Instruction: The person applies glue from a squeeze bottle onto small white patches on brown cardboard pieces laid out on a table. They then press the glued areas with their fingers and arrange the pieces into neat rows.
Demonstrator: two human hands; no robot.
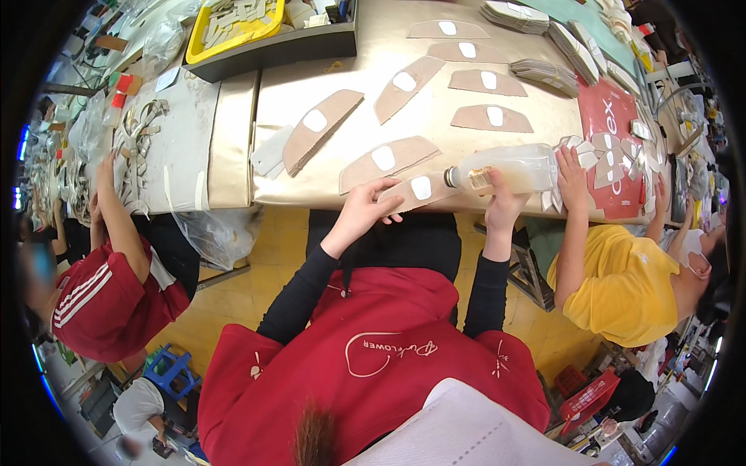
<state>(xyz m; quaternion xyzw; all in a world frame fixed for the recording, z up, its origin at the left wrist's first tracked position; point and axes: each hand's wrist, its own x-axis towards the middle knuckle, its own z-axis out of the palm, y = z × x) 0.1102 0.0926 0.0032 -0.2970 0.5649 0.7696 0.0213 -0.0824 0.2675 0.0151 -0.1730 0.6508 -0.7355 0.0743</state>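
My left hand [362,213] pinches the left end of a flat beige piece [404,191] with a white patch on it, at the table's near edge. My right hand [505,203] grips a clear plastic bottle [528,165] lying on its side, partly filled with a cloudy tan liquid. The bottle's dark capped end points left, over the right part of the piece; whether it touches cannot be told. Just beyond lies another beige piece [361,172] with a white patch. Several more patched pieces [488,81] are spread farther back.
Stacks of beige pieces [544,74] stand at the back right. A black tray [280,54] with a yellow bin [203,54] sits at the back left. People in a yellow shirt [622,287] and a red shirt [116,303] work close on either side. White pieces lie on a red sheet [598,116].
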